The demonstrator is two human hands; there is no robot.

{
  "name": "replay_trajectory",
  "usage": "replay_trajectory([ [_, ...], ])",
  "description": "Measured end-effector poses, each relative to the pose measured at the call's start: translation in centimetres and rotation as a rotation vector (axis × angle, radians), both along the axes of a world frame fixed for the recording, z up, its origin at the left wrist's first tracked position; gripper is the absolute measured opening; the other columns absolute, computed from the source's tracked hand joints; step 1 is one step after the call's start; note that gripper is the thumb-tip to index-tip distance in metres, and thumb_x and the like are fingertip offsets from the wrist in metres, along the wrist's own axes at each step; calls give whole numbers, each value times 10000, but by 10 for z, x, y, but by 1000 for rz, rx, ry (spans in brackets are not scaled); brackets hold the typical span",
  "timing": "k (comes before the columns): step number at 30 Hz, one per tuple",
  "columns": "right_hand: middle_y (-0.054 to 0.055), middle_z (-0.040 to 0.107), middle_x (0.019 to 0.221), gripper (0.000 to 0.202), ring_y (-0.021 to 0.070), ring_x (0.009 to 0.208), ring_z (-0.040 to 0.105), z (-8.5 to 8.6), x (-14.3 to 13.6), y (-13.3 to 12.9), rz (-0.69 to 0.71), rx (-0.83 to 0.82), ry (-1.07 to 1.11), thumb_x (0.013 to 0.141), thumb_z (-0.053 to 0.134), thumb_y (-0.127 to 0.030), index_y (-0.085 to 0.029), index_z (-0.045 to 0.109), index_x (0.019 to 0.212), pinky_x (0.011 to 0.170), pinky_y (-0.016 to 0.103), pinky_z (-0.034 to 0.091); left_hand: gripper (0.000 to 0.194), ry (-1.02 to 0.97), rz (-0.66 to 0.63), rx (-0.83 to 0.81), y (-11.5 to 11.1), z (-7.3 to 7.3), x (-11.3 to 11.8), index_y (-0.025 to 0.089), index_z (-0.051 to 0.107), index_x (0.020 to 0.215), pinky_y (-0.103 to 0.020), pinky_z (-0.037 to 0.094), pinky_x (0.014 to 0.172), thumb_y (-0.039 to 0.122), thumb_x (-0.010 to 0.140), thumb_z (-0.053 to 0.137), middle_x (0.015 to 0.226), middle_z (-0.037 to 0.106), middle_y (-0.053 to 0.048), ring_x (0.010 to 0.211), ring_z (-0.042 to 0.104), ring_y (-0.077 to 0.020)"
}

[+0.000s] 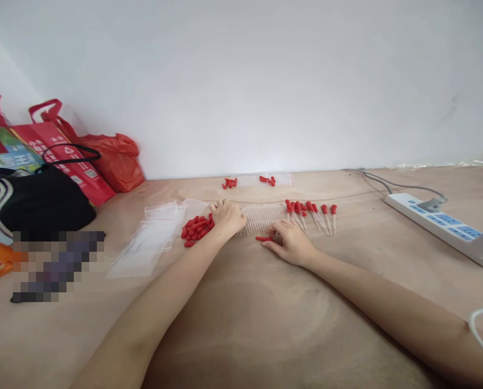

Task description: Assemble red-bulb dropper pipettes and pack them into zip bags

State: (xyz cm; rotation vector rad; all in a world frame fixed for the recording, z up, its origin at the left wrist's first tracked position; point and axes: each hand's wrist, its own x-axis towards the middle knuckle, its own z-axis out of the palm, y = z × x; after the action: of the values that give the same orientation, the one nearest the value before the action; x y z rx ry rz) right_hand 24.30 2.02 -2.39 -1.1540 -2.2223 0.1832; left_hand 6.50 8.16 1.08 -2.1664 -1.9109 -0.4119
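My left hand (228, 217) rests palm down between a heap of red rubber dropper bulbs (196, 228) and a row of clear dropper tubes (263, 214). Its fingers are bent and apart, and their tips are partly hidden. On the near side of the row, my right hand (290, 243) has a single red rubber bulb (262, 238) between thumb and fingers, pointing left. Just beyond that hand lie several droppers (315, 215), each a tube with a red bulb on its end.
Clear zip bags (144, 240) lie to the left. Small bags (280, 179) with more bulbs are by the wall. A power strip (440, 224) with a grey plug sits at right. A black bag (42, 200) and a red plastic bag (114, 162) stand at far left.
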Motion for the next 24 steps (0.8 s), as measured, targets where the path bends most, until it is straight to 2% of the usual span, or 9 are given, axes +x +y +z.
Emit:
replay_trajectory([
  [6, 60, 599, 772, 143, 183, 758, 514, -6, -1, 4, 29, 55, -8, 774, 535, -280, -168, 575, 854, 681, 313, 377, 247, 5, 65, -27, 7, -3, 4, 119, 672, 694, -500, 292, 751, 319, 662, 531, 885, 603, -194, 908, 457, -366],
  [12, 71, 594, 771, 207, 189, 759, 498, -4, -2, 3, 27, 84, -58, 789, 511, -278, -153, 596, 930, 698, 326, 385, 296, -18, 99, -91, 17, -2, 6, 102, 668, 716, -516, 289, 752, 367, 629, 568, 885, 610, -218, 920, 464, -392],
  [17, 72, 582, 765, 201, 186, 746, 488, -4, -1, 3, 33, 90, -60, 807, 482, -273, -159, 609, 914, 692, 327, 390, 262, -37, 91, -96, 22, 4, 6, 108, 635, 680, -521, 320, 709, 359, 632, 576, 873, 612, -220, 914, 474, -410],
  [20, 75, 568, 771, 189, 189, 752, 484, -4, 0, 3, 25, 100, -43, 821, 456, -251, -171, 616, 879, 692, 330, 393, 215, -49, -13, -77, 11, 13, 2, 132, 601, 665, -487, 345, 704, 310, 725, 496, 839, 622, -174, 895, 503, -360],
  [24, 76, 550, 834, 159, 189, 796, 497, -5, 1, 3, 15, 98, 6, 812, 445, -191, -177, 586, 885, 715, 329, 404, 178, -54, -294, -52, -25, 14, -14, 174, 549, 808, -408, 316, 846, 260, 836, 396, 797, 641, -38, 771, 564, -192],
])
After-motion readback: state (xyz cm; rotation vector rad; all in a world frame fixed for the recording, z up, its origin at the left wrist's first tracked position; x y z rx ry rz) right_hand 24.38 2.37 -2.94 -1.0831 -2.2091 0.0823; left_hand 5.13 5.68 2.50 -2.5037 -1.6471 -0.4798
